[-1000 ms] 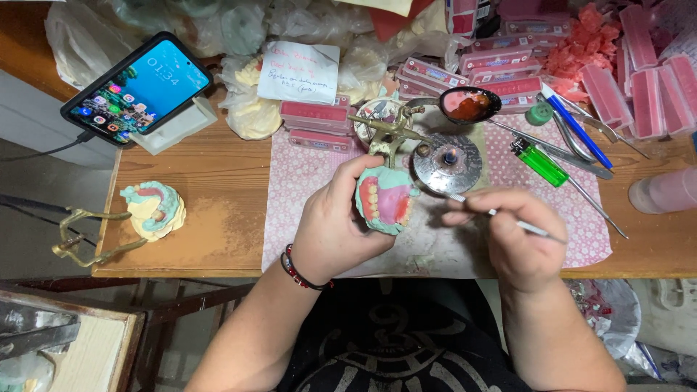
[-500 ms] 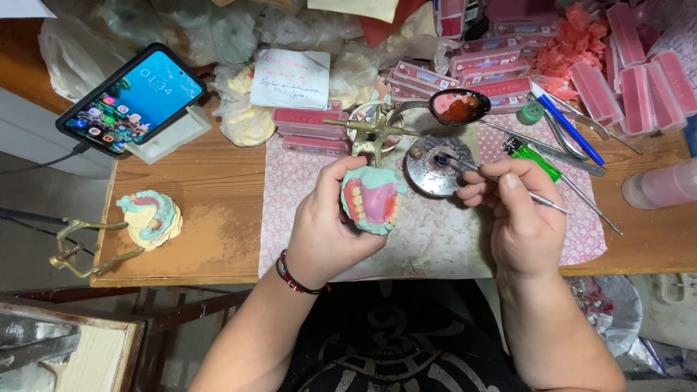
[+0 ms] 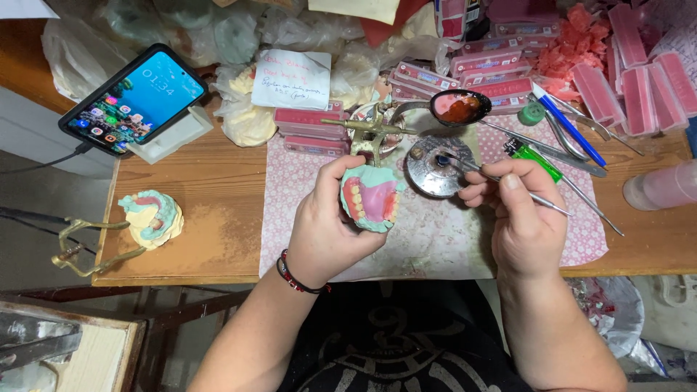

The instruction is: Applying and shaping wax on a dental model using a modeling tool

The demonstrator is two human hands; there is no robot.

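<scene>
1. Overhead, a wooden workbench (image 3: pixel 210 218) fills the view, cluttered along its far edge with crumpled plastic bags and stacks of pink flat boxes (image 3: pixel 465 72).
2. On the bench lies a pink patterned cloth (image 3: pixel 450 239), spread under both hands.
3. To the far left a smartphone (image 3: pixel 134 98) leans on a white stand, its screen lit.
4. The left hand (image 3: pixel 327 225), with a dark beaded bracelet (image 3: pixel 294 274) at the wrist, is curled around a denture model (image 3: pixel 372 198): a pale green cast with pink wax gums and a row of teeth, held just above the cloth near the bench's middle, tooth side up.
5. The right hand (image 3: pixel 519 218) pinches a thin metal wax instrument (image 3: pixel 501 180) between thumb and fingers like a pen; its tip reaches to a round metal burner (image 3: pixel 435 167) just right of the model.
6. Near the bench's left edge a second green denture cast (image 3: pixel 151 216) rests beside a brass articulator frame (image 3: pixel 87 247) that hangs over the edge.
7. Behind the burner sits a metal spoon (image 3: pixel 459 107) holding red-pink melted wax, with another brass articulator (image 3: pixel 370 127) to its left.
8. Right of the burner lie a green lighter (image 3: pixel 534 160), a blue pen (image 3: pixel 570 127) and several slim steel tools (image 3: pixel 581 196).
</scene>
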